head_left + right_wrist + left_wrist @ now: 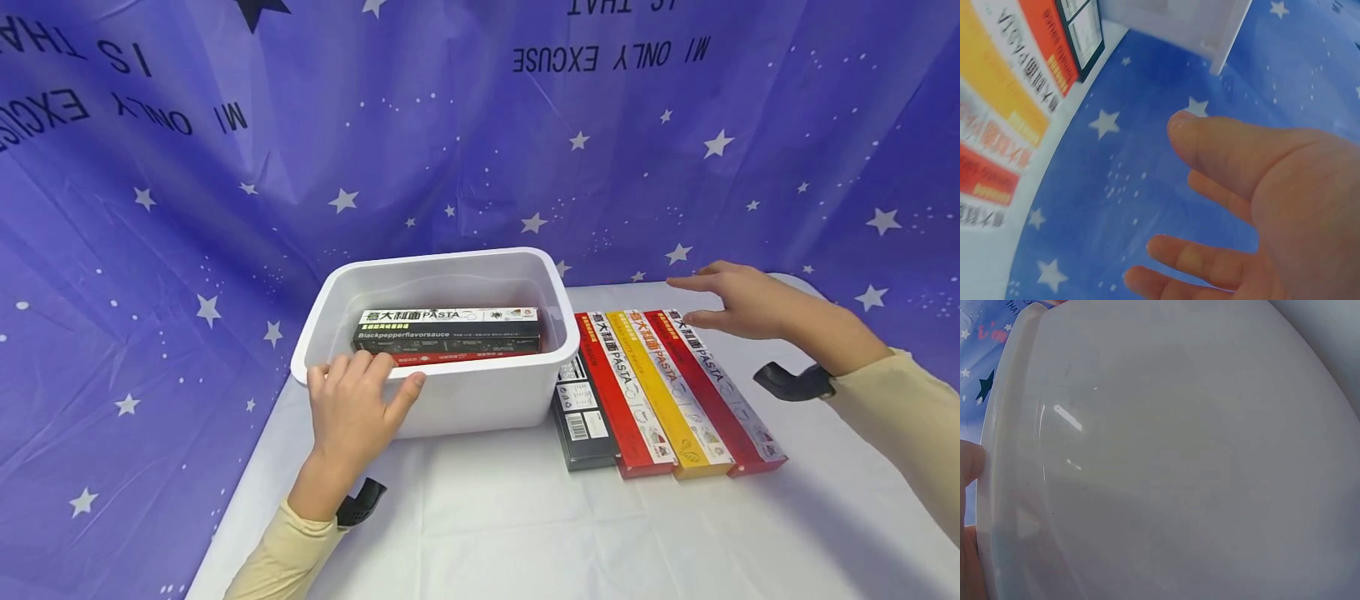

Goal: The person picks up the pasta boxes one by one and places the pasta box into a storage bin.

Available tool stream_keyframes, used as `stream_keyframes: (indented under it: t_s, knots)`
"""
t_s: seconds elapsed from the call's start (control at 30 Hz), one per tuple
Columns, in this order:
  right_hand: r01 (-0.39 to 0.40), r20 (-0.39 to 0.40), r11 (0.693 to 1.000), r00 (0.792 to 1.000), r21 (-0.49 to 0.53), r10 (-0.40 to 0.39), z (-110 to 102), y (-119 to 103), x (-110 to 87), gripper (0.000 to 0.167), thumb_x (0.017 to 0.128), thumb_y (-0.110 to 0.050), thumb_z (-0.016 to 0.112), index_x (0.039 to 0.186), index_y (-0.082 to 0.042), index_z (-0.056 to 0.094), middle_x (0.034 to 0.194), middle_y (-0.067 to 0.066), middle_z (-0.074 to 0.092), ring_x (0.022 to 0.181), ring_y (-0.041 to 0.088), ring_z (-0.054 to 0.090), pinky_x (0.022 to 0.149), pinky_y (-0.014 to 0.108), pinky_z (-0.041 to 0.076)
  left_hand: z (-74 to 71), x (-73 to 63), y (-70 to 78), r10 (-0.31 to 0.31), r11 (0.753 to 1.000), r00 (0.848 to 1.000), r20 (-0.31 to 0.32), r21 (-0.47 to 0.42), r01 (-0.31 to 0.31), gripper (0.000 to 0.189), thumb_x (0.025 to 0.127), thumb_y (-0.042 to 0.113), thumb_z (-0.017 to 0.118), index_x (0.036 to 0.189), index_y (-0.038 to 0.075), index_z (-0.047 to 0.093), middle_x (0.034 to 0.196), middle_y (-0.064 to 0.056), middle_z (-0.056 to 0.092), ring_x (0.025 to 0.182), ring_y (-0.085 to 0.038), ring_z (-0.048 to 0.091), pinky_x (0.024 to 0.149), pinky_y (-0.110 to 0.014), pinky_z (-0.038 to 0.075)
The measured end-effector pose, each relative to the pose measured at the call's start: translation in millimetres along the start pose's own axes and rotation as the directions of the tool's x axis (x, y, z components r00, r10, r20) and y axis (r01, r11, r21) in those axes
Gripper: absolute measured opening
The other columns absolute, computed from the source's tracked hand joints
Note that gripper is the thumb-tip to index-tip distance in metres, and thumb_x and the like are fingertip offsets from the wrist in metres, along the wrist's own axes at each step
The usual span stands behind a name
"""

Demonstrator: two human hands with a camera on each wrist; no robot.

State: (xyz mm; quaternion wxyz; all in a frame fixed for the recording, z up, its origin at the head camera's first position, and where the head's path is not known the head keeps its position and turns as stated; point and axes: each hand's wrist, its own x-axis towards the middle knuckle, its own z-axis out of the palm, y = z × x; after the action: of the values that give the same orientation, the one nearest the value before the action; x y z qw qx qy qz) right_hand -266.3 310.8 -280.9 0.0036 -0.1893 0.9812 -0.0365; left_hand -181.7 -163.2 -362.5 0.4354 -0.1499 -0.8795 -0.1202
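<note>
My left hand (351, 412) grips the near left rim of a white plastic bin (480, 402), its fingers hooked over the edge. Inside the bin lies a black pasta box (450, 335) marked black pepper sauce, with a red box (467, 360) partly showing beside it. My right hand (750, 302) is held empty above the far end of a row of pasta boxes, thumb and fingers spread apart. That row runs from a black box (588, 437) next to the bin through a red box (626, 392) and a yellow box (670, 392) to another red box (716, 392).
A white cloth (480, 525) covers the table under the bin and boxes. Behind and to the left hangs a purple-blue curtain (450, 167) with stars and lettering. Black bands (795, 382) are worn at both wrists.
</note>
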Motion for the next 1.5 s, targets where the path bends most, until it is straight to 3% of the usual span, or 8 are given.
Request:
stream_keyframes:
  t_s: [0.3, 0.6, 0.8, 1.13, 1.5]
  knots:
    - [0.007, -0.062, 1.000, 0.998, 0.030, -0.005, 26.3, 31.8, -42.6, 0.067, 0.087, -0.024, 0.079, 0.145, -0.002, 0.053, 0.128, 0.032, 0.063, 0.116, 0.050, 0.060, 0.092, 0.065, 0.051, -1.5, 1.4, -0.3, 0.004, 1.000, 1.000, -0.003, 0.004, -0.004, 0.077, 0.101, 0.070, 0.029, 0.081, 0.005, 0.064, 0.070, -0.015, 0.060, 0.063, -0.037, 0.049, 0.069, -0.051, 0.031]
    - [-0.087, -0.058, 0.989, 0.994, 0.121, 0.095, 69.0, 50.9, -86.0, 0.070, 0.091, -0.029, 0.075, 0.148, 0.001, 0.047, 0.130, 0.040, 0.056, 0.115, 0.057, 0.056, 0.089, 0.070, 0.049, -2.6, -0.3, 0.7, -0.012, 1.000, 0.999, 0.029, 0.005, 0.012, 0.078, 0.101, 0.071, 0.027, 0.081, 0.005, 0.063, 0.070, -0.014, 0.059, 0.063, -0.036, 0.048, 0.070, -0.052, 0.031]
    - [-0.154, -0.025, 0.967, 0.986, 0.205, 0.162, 97.9, 50.1, -105.8, 0.068, 0.098, -0.034, 0.065, 0.151, 0.002, 0.041, 0.136, 0.043, 0.048, 0.119, 0.061, 0.050, 0.088, 0.075, 0.045, -2.4, -1.0, 0.6, -0.017, 1.000, 0.999, 0.036, 0.009, 0.016, 0.078, 0.101, 0.072, 0.026, 0.082, 0.006, 0.063, 0.071, -0.014, 0.059, 0.063, -0.035, 0.048, 0.070, -0.051, 0.031]
    - [-0.174, -0.010, 0.931, 0.982, 0.322, 0.187, 134.8, 36.0, -121.1, 0.074, 0.102, -0.037, 0.057, 0.158, 0.000, 0.026, 0.140, 0.044, 0.039, 0.122, 0.064, 0.043, 0.088, 0.081, 0.038, -3.7, 0.0, 1.0, -0.014, 1.000, 0.999, 0.031, 0.005, 0.014, 0.077, 0.101, 0.071, 0.027, 0.082, 0.006, 0.063, 0.071, -0.014, 0.060, 0.063, -0.035, 0.048, 0.068, -0.050, 0.030]
    - [-0.202, 0.028, 0.927, 0.979, 0.315, 0.204, 150.7, 25.3, -123.5, 0.074, 0.103, -0.041, 0.054, 0.159, -0.004, 0.024, 0.145, 0.046, 0.030, 0.124, 0.068, 0.039, 0.085, 0.083, 0.039, -3.8, -0.2, 0.5, -0.019, 1.000, 0.999, 0.041, -0.011, 0.019, 0.076, 0.101, 0.071, 0.028, 0.082, 0.006, 0.063, 0.072, -0.014, 0.060, 0.064, -0.035, 0.048, 0.069, -0.050, 0.029]
